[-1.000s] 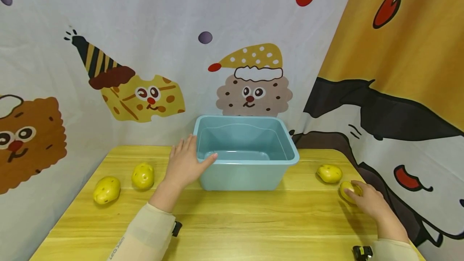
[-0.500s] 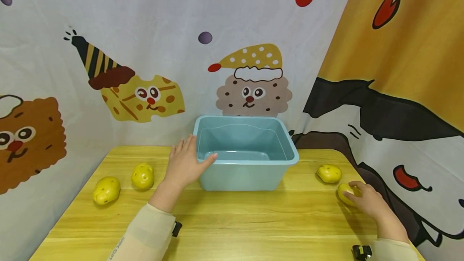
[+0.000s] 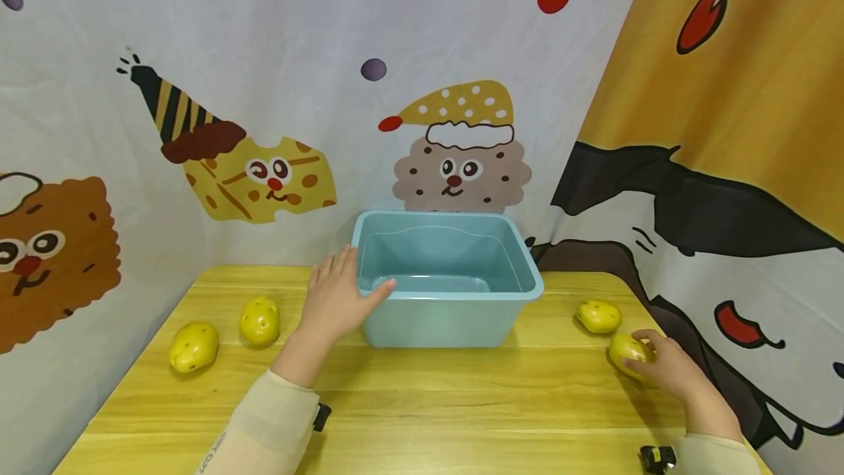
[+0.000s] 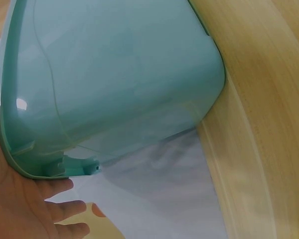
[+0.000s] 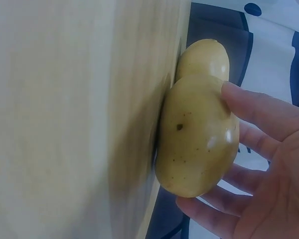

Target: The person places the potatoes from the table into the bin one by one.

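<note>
In the head view, my left hand (image 3: 336, 303) rests at the left front corner of a light blue plastic bin (image 3: 435, 325), its fingers extended. The left wrist view shows that hand (image 4: 20, 204) against the bin's rim, with straight fingers spread below it. At the right of the table, my right hand (image 3: 672, 369) has its thumb and fingers around a yellow potato (image 3: 626, 352). In the right wrist view the thumb touches this potato (image 5: 197, 139) on one side, with fingers on the other; the potato sits on the tabletop. Behind it lies another potato (image 3: 598, 316).
Two more potatoes, one nearer (image 3: 194, 347) and one farther (image 3: 260, 321), lie at the left of the wooden table (image 3: 448, 409). A cartoon-printed cloth (image 3: 297, 35) hangs right behind the table and down its right side.
The potato at my right hand has shifted slightly left and shows more of its surface. My right fingers moved a little with it; the left hand and bin have stayed put.
</note>
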### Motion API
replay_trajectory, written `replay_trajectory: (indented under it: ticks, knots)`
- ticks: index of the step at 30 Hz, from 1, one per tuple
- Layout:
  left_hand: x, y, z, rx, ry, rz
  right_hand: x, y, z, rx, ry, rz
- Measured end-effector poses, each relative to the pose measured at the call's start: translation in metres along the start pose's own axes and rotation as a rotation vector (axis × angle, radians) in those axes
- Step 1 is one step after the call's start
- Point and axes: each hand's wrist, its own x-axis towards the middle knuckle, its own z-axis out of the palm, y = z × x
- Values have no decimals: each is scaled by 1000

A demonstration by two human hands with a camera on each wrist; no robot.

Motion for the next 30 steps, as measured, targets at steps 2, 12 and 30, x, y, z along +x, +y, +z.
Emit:
replay_trajectory:
  ticks: [2,12,30]
  knots:
    - [0,0,0,1,-1,-1,0,0,1,10,-9,-4]
    - [-1,0,0,6,-5,-7,3,0,3,10,-28,-8]
    - [0,1,0,6,-7,-6,2,-9,-1,29,-62,28]
